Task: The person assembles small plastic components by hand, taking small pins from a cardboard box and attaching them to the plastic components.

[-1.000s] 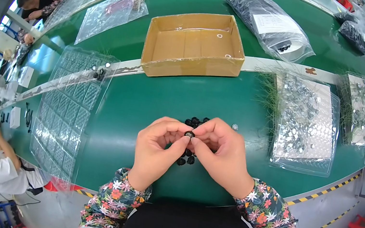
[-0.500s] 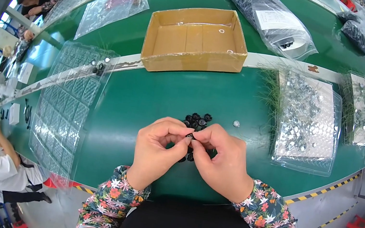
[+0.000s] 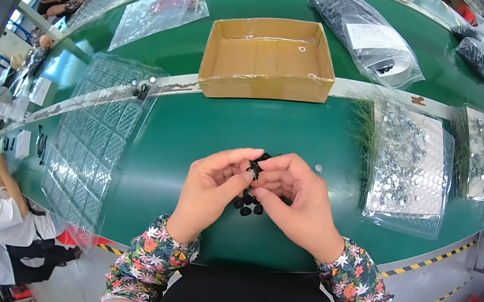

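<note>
Both of my hands are close together above the green table. Between the thumb and forefinger of my left hand (image 3: 206, 187) is a small round black part (image 3: 254, 167). My right hand (image 3: 304, 204) is beside it with curled fingers, the thumb drawn in near the left thumb. Whatever the right fingertips hold, if anything, is hidden. Under and around my fingertips lies a pile of similar black parts (image 3: 245, 210), partly covered by the hands. One small clear disc-like piece (image 3: 318, 168) sits alone beyond my right hand.
Beyond the hands stands an open cardboard box (image 3: 265, 93). Clear moulded trays (image 3: 92, 137) lie at left. Two boards with shiny clear pieces (image 3: 405, 160) are at right. A bag of black parts (image 3: 365, 37) lies at the back. Other people work at far left.
My hands have come slightly apart at the fingertips, and the left forefinger has lifted. More of the black part shows now. The whole view has shifted a little.
</note>
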Demonstrator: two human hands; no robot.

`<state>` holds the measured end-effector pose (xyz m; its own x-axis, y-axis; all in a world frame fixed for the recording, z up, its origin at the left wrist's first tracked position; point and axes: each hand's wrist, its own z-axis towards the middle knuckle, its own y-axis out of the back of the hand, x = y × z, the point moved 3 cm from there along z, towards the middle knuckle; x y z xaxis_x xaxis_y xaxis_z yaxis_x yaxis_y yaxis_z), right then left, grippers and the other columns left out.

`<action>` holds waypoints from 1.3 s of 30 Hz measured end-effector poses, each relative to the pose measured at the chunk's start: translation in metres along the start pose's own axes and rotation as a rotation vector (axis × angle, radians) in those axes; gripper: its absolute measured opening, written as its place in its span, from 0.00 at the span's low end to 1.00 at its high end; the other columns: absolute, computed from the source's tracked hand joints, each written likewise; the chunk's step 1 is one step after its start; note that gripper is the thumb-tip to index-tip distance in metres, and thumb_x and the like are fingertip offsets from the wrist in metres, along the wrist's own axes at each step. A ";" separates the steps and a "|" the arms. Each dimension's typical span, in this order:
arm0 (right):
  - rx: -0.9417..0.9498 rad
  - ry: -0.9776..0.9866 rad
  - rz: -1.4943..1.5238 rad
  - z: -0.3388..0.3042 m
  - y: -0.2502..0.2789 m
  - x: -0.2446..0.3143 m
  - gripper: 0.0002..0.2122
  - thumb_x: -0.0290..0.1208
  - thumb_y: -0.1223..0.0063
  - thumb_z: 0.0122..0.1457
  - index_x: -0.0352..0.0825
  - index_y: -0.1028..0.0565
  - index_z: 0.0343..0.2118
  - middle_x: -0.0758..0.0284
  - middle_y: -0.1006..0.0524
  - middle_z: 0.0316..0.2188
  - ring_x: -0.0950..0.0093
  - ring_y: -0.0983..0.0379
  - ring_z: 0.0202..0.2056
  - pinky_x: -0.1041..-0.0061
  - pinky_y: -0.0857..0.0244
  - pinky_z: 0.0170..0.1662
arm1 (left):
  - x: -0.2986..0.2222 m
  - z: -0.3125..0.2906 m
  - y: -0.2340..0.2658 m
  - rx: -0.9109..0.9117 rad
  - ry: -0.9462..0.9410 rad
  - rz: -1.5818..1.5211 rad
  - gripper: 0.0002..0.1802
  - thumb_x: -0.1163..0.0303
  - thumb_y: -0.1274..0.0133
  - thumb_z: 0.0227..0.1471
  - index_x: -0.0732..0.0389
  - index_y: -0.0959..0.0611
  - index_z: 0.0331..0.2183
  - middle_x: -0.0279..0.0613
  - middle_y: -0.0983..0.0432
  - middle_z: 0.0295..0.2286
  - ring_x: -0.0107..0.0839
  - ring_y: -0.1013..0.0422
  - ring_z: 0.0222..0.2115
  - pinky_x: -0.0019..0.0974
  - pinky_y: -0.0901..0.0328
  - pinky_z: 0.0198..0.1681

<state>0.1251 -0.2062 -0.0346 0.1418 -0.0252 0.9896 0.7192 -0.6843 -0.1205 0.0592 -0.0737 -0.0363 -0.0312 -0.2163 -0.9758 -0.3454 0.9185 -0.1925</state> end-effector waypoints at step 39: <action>-0.221 0.519 -0.594 -0.007 -0.001 0.022 0.06 0.18 0.45 0.42 0.33 0.28 0.24 0.65 0.27 0.19 0.68 0.29 0.20 0.74 0.36 0.22 | -0.008 -0.007 0.007 0.204 0.259 -0.280 0.14 0.81 0.49 0.47 0.66 0.23 0.39 0.37 0.28 0.28 0.22 0.30 0.26 0.23 0.37 0.24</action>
<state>0.1230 -0.2116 -0.0119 -0.5925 0.0900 0.8006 0.4165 -0.8164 0.4000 0.0509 -0.0680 -0.0294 -0.2056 -0.5186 -0.8299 -0.1824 0.8535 -0.4882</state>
